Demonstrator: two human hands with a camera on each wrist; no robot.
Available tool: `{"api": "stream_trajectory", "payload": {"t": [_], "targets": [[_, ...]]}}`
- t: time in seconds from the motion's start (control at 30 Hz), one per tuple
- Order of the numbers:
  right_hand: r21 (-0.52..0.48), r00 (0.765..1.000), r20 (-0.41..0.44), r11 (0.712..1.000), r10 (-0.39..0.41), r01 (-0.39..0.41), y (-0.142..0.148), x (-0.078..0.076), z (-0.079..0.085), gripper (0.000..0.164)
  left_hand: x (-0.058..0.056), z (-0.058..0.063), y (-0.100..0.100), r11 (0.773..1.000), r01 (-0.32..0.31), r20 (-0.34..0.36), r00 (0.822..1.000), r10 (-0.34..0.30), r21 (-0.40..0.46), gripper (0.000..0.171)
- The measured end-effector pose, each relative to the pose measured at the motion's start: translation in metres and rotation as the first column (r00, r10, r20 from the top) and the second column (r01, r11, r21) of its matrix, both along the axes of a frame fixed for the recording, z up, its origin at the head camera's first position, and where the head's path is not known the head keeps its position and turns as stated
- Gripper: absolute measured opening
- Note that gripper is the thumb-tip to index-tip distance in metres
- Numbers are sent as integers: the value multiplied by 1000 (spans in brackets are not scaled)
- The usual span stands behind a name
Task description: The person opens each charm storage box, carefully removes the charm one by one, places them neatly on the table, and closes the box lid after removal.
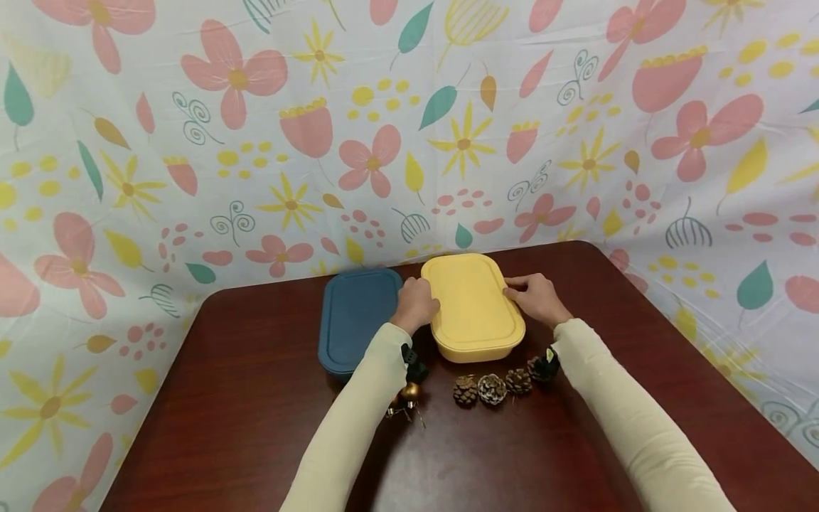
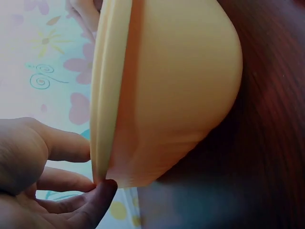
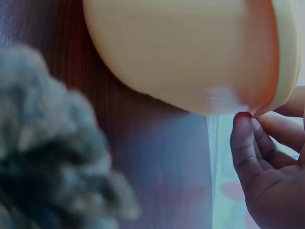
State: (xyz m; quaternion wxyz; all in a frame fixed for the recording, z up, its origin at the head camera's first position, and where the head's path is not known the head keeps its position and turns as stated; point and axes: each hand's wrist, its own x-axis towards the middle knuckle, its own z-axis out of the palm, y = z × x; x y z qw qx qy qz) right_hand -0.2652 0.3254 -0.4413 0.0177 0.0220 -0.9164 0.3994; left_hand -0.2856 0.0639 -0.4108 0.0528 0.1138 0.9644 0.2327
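Note:
A yellow lidded food container (image 1: 475,302) stands on the dark table, its lid on top. My left hand (image 1: 416,304) pinches the lid's rim on the left side; in the left wrist view the thumb and fingers of the left hand (image 2: 52,171) meet at the lid's edge (image 2: 107,95). On the opposite side my right hand (image 1: 536,297) pinches the rim too. The right wrist view shows the right hand (image 3: 271,157) with thumb and fingertips at the lid's edge (image 3: 287,52). Whether the lid has lifted anywhere is hard to tell.
A blue lidded container (image 1: 360,316) stands left of the yellow one, partly behind my left arm. Several pine cones (image 1: 492,390) lie in a row in front. Small gold baubles (image 1: 410,391) lie near my left forearm. A floral cloth (image 1: 371,163) hangs behind the table (image 1: 256,398).

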Motion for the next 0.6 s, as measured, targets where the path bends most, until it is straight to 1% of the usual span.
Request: {"api": "stream_trajectory", "payload": {"t": [0.13, 0.33, 0.4, 0.47, 0.53, 0.6], "targets": [[2, 1000, 14, 1000, 23, -23, -3, -2, 0, 45, 2, 3, -5, 999, 30, -1, 1000, -31, -26, 23], [-13, 999, 21, 999, 31, -31, -5, -3, 4, 46, 0, 5, -9, 999, 26, -6, 1000, -26, -30, 24], [0, 999, 30, 999, 39, -39, -3, -3, 6, 47, -2, 6, -8, 999, 29, -10, 1000, -29, -33, 25], [42, 997, 46, 997, 56, -58, 1, -2, 8, 51, -2, 6, -8, 998, 41, -18, 999, -42, -43, 27], [99, 997, 48, 993, 67, -72, 7, 1, 10, 56, -1, 9, -9, 997, 62, -52, 997, -64, -39, 26], [137, 996, 48, 987, 77, -82, 14, 5, 15, 62, 2, 16, -15, 996, 84, -116, 990, -84, -11, 23]]}}
